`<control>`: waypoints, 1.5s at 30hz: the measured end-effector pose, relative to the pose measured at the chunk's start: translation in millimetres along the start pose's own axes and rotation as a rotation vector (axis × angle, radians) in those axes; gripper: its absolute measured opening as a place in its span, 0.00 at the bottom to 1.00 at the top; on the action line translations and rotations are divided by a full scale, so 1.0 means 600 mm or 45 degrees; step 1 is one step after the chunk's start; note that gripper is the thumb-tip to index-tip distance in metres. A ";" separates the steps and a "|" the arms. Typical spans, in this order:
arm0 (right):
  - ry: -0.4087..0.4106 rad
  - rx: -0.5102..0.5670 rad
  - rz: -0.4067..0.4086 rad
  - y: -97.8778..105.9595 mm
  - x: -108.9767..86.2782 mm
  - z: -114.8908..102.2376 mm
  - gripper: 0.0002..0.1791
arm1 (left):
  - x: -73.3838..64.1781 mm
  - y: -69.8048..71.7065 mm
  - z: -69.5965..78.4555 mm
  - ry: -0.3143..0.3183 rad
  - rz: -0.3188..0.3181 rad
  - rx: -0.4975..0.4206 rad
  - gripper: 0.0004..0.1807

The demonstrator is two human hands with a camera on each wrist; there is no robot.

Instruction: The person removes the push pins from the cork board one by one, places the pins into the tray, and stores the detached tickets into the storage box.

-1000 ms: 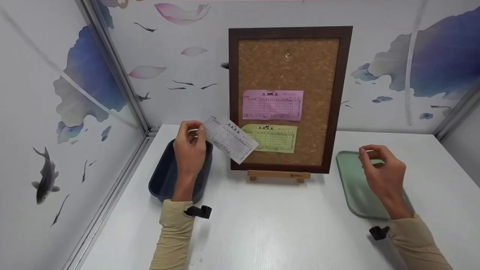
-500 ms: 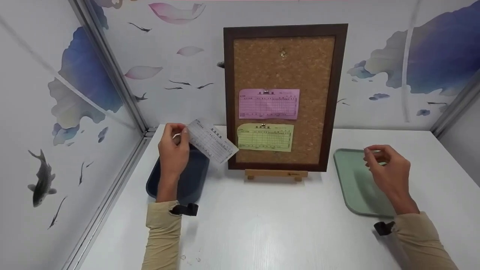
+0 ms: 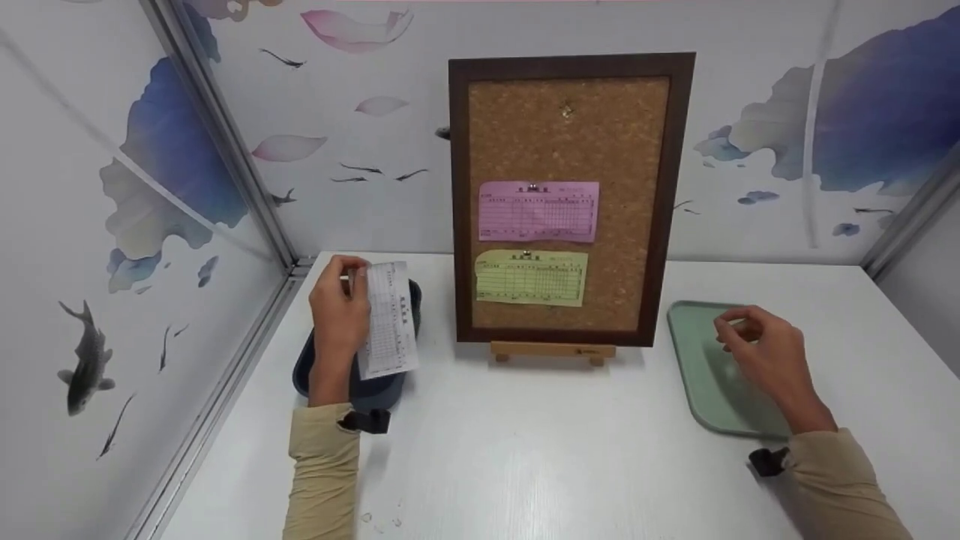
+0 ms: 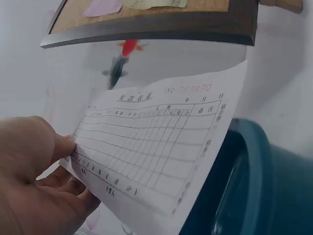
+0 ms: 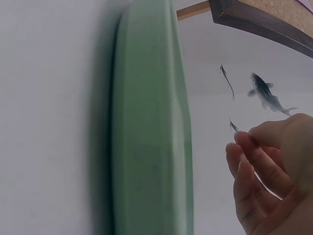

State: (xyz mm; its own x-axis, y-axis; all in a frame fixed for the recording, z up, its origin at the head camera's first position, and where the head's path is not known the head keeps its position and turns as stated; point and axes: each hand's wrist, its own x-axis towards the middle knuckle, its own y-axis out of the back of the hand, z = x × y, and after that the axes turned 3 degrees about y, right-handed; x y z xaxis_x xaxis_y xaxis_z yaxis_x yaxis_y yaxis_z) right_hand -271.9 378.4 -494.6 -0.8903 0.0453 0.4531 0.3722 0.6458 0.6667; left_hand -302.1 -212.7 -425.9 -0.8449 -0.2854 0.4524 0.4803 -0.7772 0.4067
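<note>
My left hand [image 3: 339, 307] pinches a white receipt slip [image 3: 388, 319] by one edge, over the dark blue bin [image 3: 386, 394]. In the left wrist view the printed face of the slip [image 4: 146, 142] spreads out from thumb and fingers, and the bin's blue wall [image 4: 259, 181] stands behind it. My right hand [image 3: 769, 356] hovers over the green tray [image 3: 697, 375] with thumb and forefinger tips brought together. In the right wrist view the curled fingers of that hand [image 5: 269, 171] are beside the tray's edge [image 5: 146, 122]; I cannot tell whether something tiny sits between the fingertips.
A framed cork board [image 3: 570, 142] stands at the back on a small wooden easel [image 3: 553, 349]. A pink slip [image 3: 538, 214] and a yellow-green slip [image 3: 531, 281] are pinned to it. A metal pin [image 3: 567, 111] is near its top. Painted walls border the white table [image 3: 540, 450].
My left hand has carried the white slip leftward, away from the board, and the slip has turned to hang nearly upright over the bin. My right hand has dipped slightly over the tray.
</note>
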 end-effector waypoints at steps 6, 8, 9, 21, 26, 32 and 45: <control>-0.002 -0.013 -0.088 0.000 -0.002 0.005 0.12 | 0.001 0.006 -0.027 0.028 -0.030 0.148 0.10; -0.005 -0.018 -0.115 0.001 -0.002 0.006 0.13 | 0.001 0.007 -0.034 0.036 -0.027 0.177 0.10; -0.009 -0.022 -0.131 0.001 -0.003 0.007 0.13 | 0.002 0.007 -0.037 0.041 -0.025 0.186 0.10; -0.075 -0.095 -0.319 0.004 -0.003 0.017 0.15 | 0.005 0.018 -0.050 0.040 -0.048 0.350 0.09; -0.079 -0.113 -0.346 0.003 -0.001 0.018 0.15 | 0.000 0.015 -0.052 0.066 -0.095 0.396 0.08; -0.101 -0.122 -0.379 0.004 -0.001 0.022 0.14 | -0.009 0.004 -0.062 0.129 -0.140 0.430 0.09; -0.159 -0.091 -0.472 0.004 -0.002 0.033 0.15 | -0.019 -0.016 -0.080 0.245 -0.247 0.526 0.09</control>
State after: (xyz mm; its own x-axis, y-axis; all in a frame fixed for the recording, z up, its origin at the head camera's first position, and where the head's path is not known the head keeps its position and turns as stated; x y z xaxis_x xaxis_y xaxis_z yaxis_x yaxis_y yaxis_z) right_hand -275.1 394.8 -505.2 -0.9911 -0.0859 0.1017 0.0331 0.5812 0.8131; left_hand -308.6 -228.9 -472.7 -0.9374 -0.2861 0.1985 0.3302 -0.5498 0.7673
